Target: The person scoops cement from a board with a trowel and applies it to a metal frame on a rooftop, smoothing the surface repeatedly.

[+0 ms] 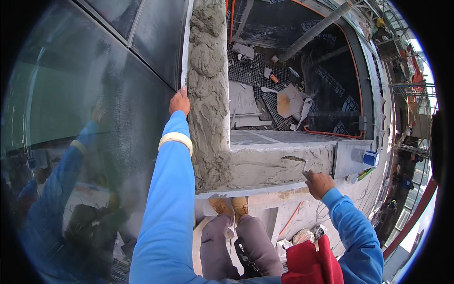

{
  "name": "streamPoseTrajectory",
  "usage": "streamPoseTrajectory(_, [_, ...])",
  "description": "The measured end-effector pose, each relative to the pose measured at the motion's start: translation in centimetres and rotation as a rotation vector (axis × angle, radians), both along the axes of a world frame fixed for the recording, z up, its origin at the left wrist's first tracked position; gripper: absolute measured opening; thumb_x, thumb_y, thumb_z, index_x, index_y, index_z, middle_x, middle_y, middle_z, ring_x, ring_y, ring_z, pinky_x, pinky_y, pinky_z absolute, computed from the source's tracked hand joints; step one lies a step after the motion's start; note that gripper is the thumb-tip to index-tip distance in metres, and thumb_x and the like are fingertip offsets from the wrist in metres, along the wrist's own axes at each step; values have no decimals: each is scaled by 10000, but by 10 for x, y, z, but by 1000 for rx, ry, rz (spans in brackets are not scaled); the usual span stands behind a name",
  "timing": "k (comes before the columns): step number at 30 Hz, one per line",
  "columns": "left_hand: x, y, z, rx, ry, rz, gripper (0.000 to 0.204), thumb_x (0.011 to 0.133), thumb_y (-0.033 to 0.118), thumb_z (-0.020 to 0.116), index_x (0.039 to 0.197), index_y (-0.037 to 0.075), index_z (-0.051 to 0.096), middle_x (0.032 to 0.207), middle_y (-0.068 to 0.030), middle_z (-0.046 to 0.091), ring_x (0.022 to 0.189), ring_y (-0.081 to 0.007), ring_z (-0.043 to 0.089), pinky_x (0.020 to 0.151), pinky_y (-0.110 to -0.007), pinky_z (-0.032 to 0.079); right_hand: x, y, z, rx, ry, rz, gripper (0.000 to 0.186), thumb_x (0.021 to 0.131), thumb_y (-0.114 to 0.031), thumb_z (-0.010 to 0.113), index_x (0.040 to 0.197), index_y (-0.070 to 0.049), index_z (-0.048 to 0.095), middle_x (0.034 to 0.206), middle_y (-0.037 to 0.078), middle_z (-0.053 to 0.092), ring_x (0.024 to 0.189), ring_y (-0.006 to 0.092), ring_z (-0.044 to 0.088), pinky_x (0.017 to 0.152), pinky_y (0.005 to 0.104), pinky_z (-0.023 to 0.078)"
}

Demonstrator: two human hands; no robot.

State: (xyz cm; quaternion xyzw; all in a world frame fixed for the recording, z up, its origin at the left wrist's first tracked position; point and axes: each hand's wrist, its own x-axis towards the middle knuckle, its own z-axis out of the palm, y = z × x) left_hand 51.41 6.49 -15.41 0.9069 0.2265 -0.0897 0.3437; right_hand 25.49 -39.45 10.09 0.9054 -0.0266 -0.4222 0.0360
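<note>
My right hand (319,183) is closed on the handle of a trowel (305,165), whose blade lies against the wet grey mortar (265,165) on the near arm of an L-shaped ledge. My left hand (179,102) reaches far forward, its fingers closed at the long white edge strip (186,52) between the mortar and the glass. Rough, lumpy mortar (206,61) covers the ledge's left arm; the near arm is spread flatter. A pale board (213,194) runs along the near edge.
Dark glass panels (94,85) stand close on my left. Inside the ledge is a recessed pit with black sheeting (331,71), a pipe (314,33), an orange conduit (358,80) and scraps. A blue-and-white container (371,158) stands at the right; scaffolding (411,113) rises beyond.
</note>
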Motion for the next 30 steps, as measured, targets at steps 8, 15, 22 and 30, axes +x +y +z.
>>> streamPoseTrajectory(8, [8,-3,1,-56,-56,64,530,1062,442,359,1240,65,685,1164,-253,680,1106,-465,616,973,-509,483,41,14,11,4,89,-92,404,928,-301,634,1224,-32,577,893,264,702,866,457,680,775,557,533])
streamPoseTrajectory(15, [7,-3,10,-49,-47,75,547,1063,431,363,1157,10,700,1107,-277,681,1045,-486,622,922,-527,492,189,84,40,474,-351,48,450,879,-178,623,1255,46,520,873,280,675,810,494,650,762,547,524])
streamPoseTrajectory(22, [6,-2,8,-117,-38,80,570,1067,427,366,1197,-33,675,1140,-300,667,1083,-496,612,953,-497,492,357,162,-71,463,-420,49,381,988,-272,555,1175,59,518,759,323,645,770,518,640,737,565,516])
streamPoseTrajectory(30, [4,-2,3,-70,-157,73,504,1061,390,405,1098,-11,709,1041,-283,687,983,-492,633,873,-520,507,417,219,-96,449,-439,33,372,1029,-320,500,1155,13,606,915,274,699,887,476,669,825,545,533])
